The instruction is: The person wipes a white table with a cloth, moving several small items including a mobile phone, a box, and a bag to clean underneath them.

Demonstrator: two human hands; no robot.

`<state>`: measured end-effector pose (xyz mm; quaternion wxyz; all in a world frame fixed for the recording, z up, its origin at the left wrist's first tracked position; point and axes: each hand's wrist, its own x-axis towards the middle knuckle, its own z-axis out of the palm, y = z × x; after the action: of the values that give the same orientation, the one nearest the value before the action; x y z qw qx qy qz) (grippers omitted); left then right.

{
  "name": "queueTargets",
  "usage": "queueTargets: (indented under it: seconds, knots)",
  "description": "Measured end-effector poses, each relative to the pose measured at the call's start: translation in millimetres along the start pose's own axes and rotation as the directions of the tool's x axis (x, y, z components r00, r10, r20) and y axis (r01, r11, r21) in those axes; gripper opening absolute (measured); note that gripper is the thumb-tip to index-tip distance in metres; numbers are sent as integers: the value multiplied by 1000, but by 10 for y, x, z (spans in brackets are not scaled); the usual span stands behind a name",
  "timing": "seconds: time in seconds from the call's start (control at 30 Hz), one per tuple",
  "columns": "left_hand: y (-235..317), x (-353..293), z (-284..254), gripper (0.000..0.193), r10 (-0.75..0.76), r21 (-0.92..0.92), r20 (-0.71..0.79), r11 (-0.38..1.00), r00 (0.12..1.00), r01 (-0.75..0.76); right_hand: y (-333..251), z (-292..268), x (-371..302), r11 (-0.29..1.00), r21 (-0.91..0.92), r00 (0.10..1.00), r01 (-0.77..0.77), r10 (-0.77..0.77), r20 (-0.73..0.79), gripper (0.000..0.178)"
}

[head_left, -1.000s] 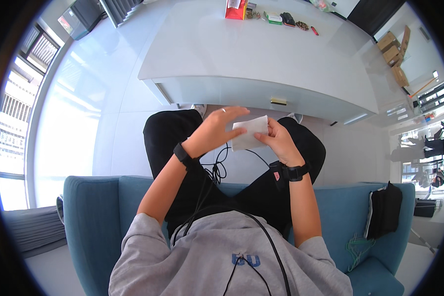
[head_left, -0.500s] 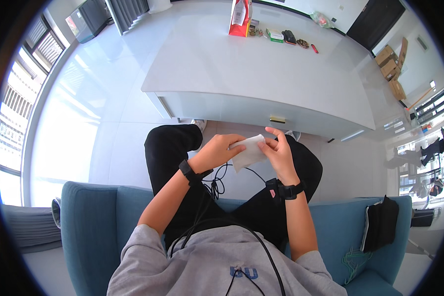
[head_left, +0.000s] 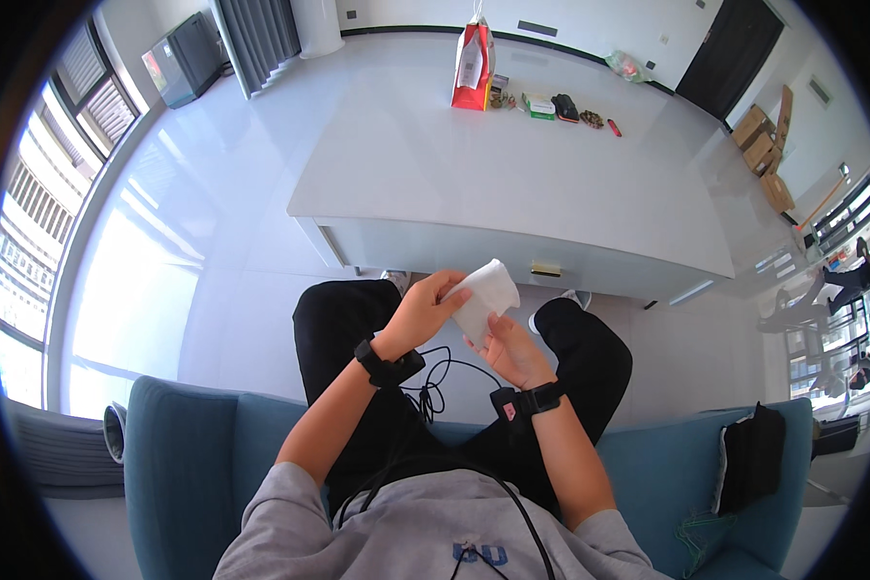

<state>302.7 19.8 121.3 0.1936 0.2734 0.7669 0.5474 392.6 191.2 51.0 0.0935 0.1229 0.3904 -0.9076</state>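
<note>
A folded white tissue (head_left: 486, 294) is held between my two hands, above the gap between my knees. My left hand (head_left: 427, 311) pinches its left edge, thumb in front and fingers behind. Lower down, my right hand (head_left: 514, 350) grips the tissue's bottom right part, with its thumb on the front and fingers partly hidden behind. The tissue's upper right corner flares out loosely. Each wrist wears a black strap with a small box.
Ahead stands a low white table (head_left: 435, 184) with a drawer. On its far side are a red and white paper bag (head_left: 473, 72), a green and white box (head_left: 539, 106), a black pouch (head_left: 565, 107) and a red item (head_left: 614, 128). Black cables (head_left: 435, 377) loop between my legs. I sit on a blue sofa (head_left: 193, 435).
My right hand has moved down and left, from the tissue's upper right corner to its lower part. The tissue now tilts up to the right. The view has shifted, showing more of the far wall.
</note>
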Motion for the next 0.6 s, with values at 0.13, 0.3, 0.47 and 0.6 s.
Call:
queueTargets:
  seconds: [0.13, 0.3, 0.47, 0.6]
  knots:
    - [-59, 1, -12, 31, 1, -57, -61, 998, 998, -4, 12, 169, 27, 992, 124, 998, 28, -21, -60, 46]
    - [-101, -2, -5, 34, -134, -194, -52, 973, 990, 122, -16, 159, 7, 989, 103, 987, 106, -92, -133, 41]
    - [-55, 33, 48, 39, -24, 24, -195, 999, 981, 29, -24, 209, -111, 994, -101, 997, 47, -52, -49, 40]
    - [-49, 44, 77, 34, -73, 221, -190, 968, 979, 115, -10, 216, -163, 975, -190, 991, 120, -129, -38, 41]
